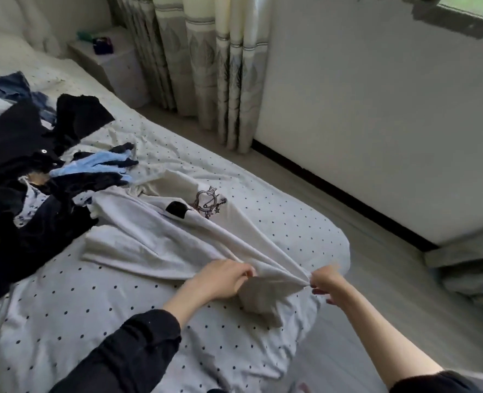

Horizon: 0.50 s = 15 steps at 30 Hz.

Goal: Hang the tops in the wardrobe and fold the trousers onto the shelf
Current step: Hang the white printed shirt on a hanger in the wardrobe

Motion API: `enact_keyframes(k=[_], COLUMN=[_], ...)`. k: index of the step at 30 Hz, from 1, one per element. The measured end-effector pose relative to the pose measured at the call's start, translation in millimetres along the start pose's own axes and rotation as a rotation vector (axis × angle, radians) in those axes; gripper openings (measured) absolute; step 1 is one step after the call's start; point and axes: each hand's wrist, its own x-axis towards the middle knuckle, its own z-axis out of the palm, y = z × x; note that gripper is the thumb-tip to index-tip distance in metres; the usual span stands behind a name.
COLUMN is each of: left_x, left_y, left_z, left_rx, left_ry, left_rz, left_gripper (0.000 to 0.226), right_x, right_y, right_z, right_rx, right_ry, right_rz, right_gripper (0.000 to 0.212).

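A white top (161,236) with a dark printed emblem and a black patch lies stretched across the dotted bed sheet (73,302). My left hand (220,279) and my right hand (326,279) each pinch its near edge, pulling the cloth taut towards me, with a fold hanging between them. To the left lies a heap of dark clothes (22,171) with a light blue garment (98,165) on top of it.
The bed's right edge drops to a grey floor (362,321). Patterned curtains (206,66) hang at the back beside a white wall (376,123). A white bedside table (115,61) carries small items. Grey bedding (472,268) lies on the floor at right.
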Motion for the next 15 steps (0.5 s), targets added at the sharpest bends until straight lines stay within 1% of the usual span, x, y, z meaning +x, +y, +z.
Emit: enact_keyframes(k=[2,4,6,8,9,12,13,15], left_x=[6.6,13.6,30.5,43.9,53.8,78.4,87.5,102.8], left_y=[-31.3,-59.0,-85.1,-99.2,-106.3,-117.6,-120.2,-125.1], left_z=[-2.5,-11.2,-21.8,-31.7,-35.2,-42.3,-46.0,-53.1], left_rx=[0.023,0.049,0.097,0.157,0.184,0.264,0.308,0.402], left_ry=[0.073,0.198,0.286,0.328,0.312,0.176,0.15,0.124], left_rz=[-0.024,-0.025,-0.041,-0.106,-0.152,-0.234,-0.231,-0.206], left_gripper=[0.035,0.04,0.046,0.054,0.057,0.063,0.065,0.071], right_x=[7.9,8.7,15.5,15.3,18.5,31.7,40.4,56.3], right_y=[-3.1,-16.1,-33.3,-50.9,-61.9,-93.5,-105.9,-127.1], right_z=[14.9,25.1,37.8,48.8,55.4,70.5,74.4,82.3], right_rx=[-0.108,-0.259,-0.355,-0.379,-0.397,-0.504,-0.516,-0.505], right_ry=[-0.014,-0.011,0.028,0.119,0.145,0.123,0.102,0.038], right_rz=[-0.074,-0.155,-0.24,-0.369,-0.425,-0.58,-0.6,-0.575], right_gripper=[0.016,0.012,0.021,0.035,0.042,0.056,0.059,0.063])
